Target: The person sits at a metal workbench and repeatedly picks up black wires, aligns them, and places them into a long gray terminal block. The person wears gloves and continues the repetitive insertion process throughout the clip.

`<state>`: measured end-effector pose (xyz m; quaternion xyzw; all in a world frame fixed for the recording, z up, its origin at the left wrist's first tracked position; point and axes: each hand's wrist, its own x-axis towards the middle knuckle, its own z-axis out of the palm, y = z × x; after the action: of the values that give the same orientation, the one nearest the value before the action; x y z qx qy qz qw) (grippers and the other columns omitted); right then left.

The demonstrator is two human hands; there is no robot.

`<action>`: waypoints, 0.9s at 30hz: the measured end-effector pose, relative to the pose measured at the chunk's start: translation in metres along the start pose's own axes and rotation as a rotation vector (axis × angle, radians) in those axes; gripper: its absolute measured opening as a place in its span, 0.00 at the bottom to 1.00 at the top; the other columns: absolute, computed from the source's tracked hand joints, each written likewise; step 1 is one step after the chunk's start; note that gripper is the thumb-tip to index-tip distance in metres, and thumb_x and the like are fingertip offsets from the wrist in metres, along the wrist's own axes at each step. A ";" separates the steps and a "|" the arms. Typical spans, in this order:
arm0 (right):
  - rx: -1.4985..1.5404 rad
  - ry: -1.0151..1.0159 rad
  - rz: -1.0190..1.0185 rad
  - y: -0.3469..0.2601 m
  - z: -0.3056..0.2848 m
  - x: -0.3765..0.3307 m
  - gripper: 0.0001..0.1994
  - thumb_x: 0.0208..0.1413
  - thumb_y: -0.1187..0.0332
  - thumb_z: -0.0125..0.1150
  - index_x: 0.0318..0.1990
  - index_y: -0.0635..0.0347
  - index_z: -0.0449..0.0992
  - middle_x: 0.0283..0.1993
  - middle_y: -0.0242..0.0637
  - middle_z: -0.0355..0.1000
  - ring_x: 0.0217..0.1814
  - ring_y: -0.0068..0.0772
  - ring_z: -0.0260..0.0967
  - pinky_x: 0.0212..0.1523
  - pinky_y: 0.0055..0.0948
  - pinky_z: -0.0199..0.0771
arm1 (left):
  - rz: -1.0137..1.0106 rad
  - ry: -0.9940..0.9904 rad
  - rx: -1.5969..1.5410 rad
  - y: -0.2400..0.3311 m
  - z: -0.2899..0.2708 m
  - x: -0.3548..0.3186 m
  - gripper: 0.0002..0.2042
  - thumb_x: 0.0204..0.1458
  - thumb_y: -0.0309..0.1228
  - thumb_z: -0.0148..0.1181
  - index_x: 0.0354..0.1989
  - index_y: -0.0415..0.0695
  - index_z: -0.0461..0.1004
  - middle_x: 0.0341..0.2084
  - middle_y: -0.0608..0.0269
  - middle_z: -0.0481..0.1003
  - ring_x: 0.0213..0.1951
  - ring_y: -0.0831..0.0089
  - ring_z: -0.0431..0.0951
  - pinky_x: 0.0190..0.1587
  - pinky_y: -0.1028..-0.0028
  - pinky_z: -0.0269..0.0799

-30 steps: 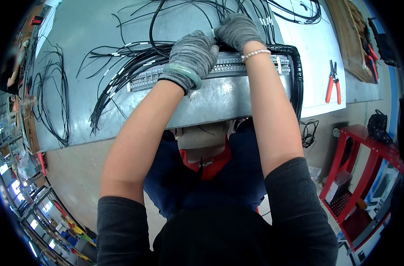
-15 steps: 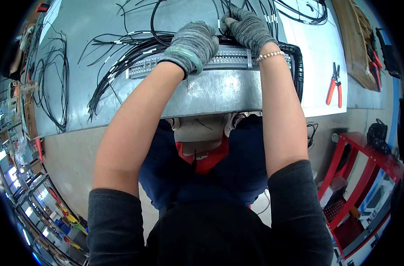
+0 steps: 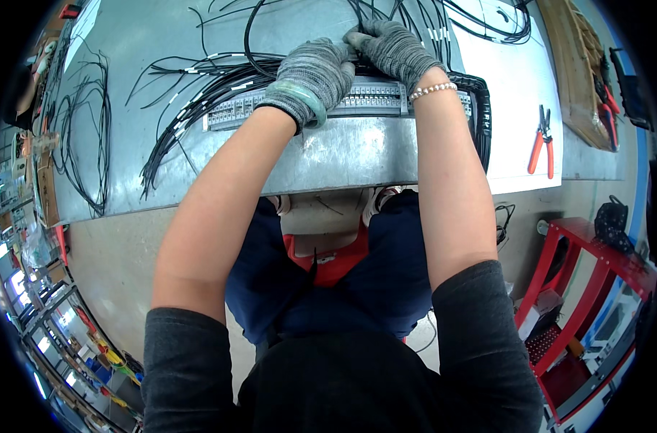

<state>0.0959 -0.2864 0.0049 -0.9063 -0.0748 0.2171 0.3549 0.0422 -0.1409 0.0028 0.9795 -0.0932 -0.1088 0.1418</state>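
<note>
Maybe our grey-gloved left hand and right hand sort thin black wires; we can't tell their grip; next needs care.

Mottled gray marks the gloved left hand and gloved right hand, accented by a pale green bangle and a pearly white bracelet. Black wires banded in white contrast with a silver-gray table and red-orange-handled pliers.
</note>
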 end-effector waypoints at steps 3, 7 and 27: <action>0.096 -0.023 -0.006 0.005 -0.001 -0.002 0.18 0.59 0.53 0.54 0.48 0.55 0.77 0.42 0.37 0.77 0.46 0.28 0.73 0.52 0.30 0.71 | -0.041 -0.054 0.032 0.002 -0.002 0.003 0.17 0.57 0.41 0.49 0.43 0.42 0.77 0.40 0.49 0.75 0.45 0.56 0.75 0.53 0.61 0.68; 0.143 0.020 0.000 0.005 0.001 -0.003 0.17 0.62 0.53 0.49 0.46 0.52 0.77 0.40 0.35 0.78 0.44 0.25 0.74 0.51 0.28 0.71 | -0.050 -0.082 0.045 0.000 -0.001 0.005 0.17 0.57 0.41 0.48 0.44 0.42 0.77 0.41 0.49 0.74 0.45 0.55 0.75 0.54 0.61 0.67; 0.143 -0.004 -0.105 0.022 -0.004 0.007 0.17 0.49 0.58 0.66 0.45 0.53 0.79 0.37 0.37 0.78 0.41 0.31 0.74 0.47 0.29 0.72 | 0.014 -0.021 0.037 0.002 -0.005 0.002 0.17 0.57 0.41 0.48 0.43 0.41 0.77 0.40 0.49 0.74 0.44 0.54 0.75 0.52 0.60 0.68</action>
<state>0.1031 -0.3029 -0.0097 -0.8730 -0.1071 0.2049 0.4295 0.0448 -0.1418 0.0078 0.9801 -0.1034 -0.1163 0.1232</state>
